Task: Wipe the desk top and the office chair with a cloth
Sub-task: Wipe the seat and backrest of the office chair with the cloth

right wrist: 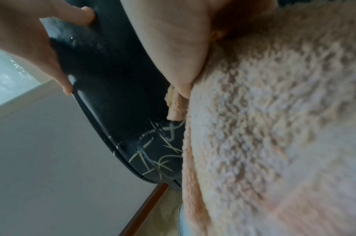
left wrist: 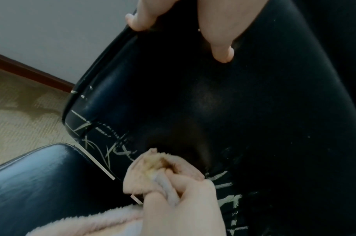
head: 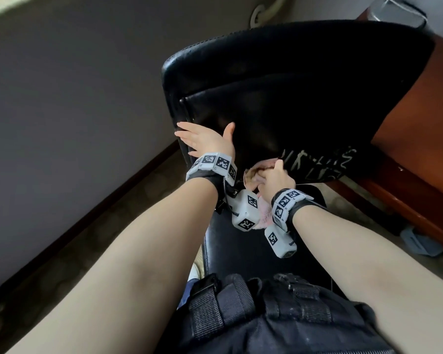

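The black leather office chair fills the middle of the head view, its backrest (head: 292, 98) upright and its seat (head: 241, 251) just in front of me. My left hand (head: 205, 132) grips the backrest's left edge (left wrist: 116, 47), fingers behind and thumb on the front. My right hand (head: 274, 177) holds a bunched pink fluffy cloth (head: 251, 173) and presses it on the backrest's lower part, beside cracked, flaking leather (left wrist: 229, 188). The cloth (right wrist: 274, 127) covers most of the right wrist view; a loose end hangs toward the seat (left wrist: 41, 183).
A reddish wooden desk (head: 425, 154) stands right behind the chair, with a clear container (head: 399, 11) at its far corner. A grey wall (head: 62, 98) with a dark baseboard runs on the left over beige carpet (left wrist: 21, 119). A grey item (head: 420, 244) lies under the desk.
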Available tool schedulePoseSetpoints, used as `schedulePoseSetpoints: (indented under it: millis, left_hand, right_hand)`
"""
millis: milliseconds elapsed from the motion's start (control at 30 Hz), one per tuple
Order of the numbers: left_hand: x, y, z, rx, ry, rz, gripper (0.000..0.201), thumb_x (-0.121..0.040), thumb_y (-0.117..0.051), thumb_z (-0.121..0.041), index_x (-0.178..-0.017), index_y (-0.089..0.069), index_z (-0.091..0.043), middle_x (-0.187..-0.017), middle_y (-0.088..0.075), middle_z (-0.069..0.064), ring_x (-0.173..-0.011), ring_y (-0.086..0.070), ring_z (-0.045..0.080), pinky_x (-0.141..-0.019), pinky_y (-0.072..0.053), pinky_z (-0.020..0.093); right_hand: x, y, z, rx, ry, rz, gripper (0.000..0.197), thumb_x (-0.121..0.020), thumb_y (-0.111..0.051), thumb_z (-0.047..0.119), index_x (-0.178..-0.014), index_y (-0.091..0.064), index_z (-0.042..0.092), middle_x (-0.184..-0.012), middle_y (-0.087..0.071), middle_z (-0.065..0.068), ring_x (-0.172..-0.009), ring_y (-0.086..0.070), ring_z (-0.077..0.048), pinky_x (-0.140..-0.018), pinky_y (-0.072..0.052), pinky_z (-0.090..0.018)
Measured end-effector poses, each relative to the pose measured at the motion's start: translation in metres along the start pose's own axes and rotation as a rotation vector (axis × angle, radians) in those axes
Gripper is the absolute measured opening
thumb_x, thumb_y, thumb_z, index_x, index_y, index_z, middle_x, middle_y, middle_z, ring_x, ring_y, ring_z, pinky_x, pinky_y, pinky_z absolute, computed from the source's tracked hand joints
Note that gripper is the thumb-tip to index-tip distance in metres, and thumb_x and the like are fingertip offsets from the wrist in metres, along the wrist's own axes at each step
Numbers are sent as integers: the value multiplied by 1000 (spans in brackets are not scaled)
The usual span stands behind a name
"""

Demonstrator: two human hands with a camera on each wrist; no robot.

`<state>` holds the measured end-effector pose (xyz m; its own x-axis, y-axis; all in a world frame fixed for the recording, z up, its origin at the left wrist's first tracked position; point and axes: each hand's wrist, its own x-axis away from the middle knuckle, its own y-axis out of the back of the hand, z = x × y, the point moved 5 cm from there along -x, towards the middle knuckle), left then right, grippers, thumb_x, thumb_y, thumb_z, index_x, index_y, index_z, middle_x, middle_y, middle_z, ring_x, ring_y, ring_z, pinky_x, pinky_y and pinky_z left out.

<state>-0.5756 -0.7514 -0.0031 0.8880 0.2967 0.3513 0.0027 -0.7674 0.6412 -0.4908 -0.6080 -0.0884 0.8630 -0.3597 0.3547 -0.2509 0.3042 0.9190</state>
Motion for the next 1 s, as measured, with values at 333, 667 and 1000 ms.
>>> schedulePoseSetpoints:
  millis: [333,667,1000]
  left_hand:
    - [41,0,-4,-54,-150,-26,93,-93,-54,-37,-148,12,-2,-155,16,22,-146,8,30,-118,-11,48]
    - [56,-33,-34,-740,-1026,-83,105,-79,-62,-4,-150,12,-24,-156,22,8,-144,16,34,-114,11,50]
    - [28,-51,-30,-965,-1007,-190,118,-73,-74,-15,-148,17,-21,-153,26,13,-140,19,41,-108,11,65]
  right_hand:
    - [31,37,-29,-245,3,-203,33,-85,-55,31,-117,-61,26,-106,-41,-1,-88,-56,-21,-67,-37,-26]
    - [40,112,-37,-486,49,-542,33,-82,-55,8,-98,-47,36,-112,-46,-12,-81,-57,-31,-69,-52,-38]
    - [4,89,-23,-324,18,-425,36,-85,-56,10,-119,-57,19,-121,-38,-13,-103,-50,-28,-71,-51,-37]
